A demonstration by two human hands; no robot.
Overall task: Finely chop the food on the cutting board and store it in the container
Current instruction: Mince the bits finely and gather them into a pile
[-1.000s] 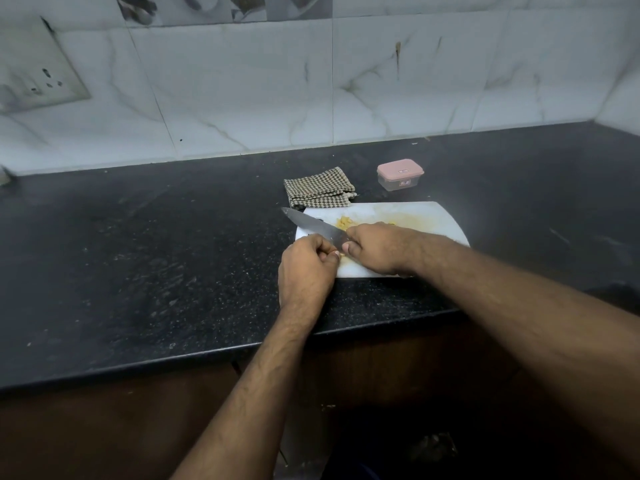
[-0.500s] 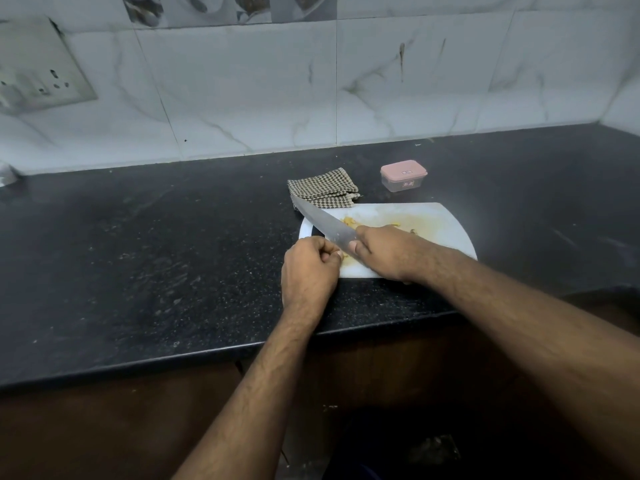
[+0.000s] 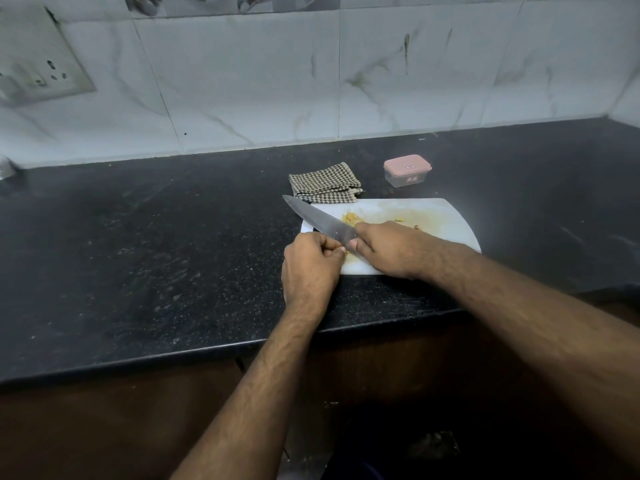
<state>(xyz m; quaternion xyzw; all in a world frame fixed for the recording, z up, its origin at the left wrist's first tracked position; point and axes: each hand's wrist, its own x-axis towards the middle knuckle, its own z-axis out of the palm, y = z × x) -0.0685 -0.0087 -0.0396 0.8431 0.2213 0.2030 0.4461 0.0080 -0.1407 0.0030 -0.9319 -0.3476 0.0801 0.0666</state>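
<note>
Since the frame a second ago, the knife (image 3: 320, 221) tip has lifted from the cutting board (image 3: 446, 225) and swung away from the person; half a second ago it was already raised, and it now points up and to the left, its tip past the board's far left corner, close to the checked cloth (image 3: 323, 183). Both hands sit much where they were. The right hand (image 3: 388, 249) grips the knife's handle with fingers curled round it, the handle itself hidden inside the fist, and the blade runs out diagonally over the left end of the board. The left hand (image 3: 311, 268) is curled at the board's near left corner, its fingertips bunched against the thumb right beside the blade's heel; whether it pinches a piece of food there cannot be told. The yellowish chopped food (image 3: 351, 218) lies on the board just beyond the right hand, with yellow smears spread across the board's middle and a few scraps further right. The white board lies on the dark tabletop (image 3: 156, 254), near its front edge. The cloth lies folded touching the board's far left edge. The small container (image 3: 407, 170), clear with its pink lid on, stands on the tabletop beyond the board's far edge, apart from it and to the right of the cloth.
</note>
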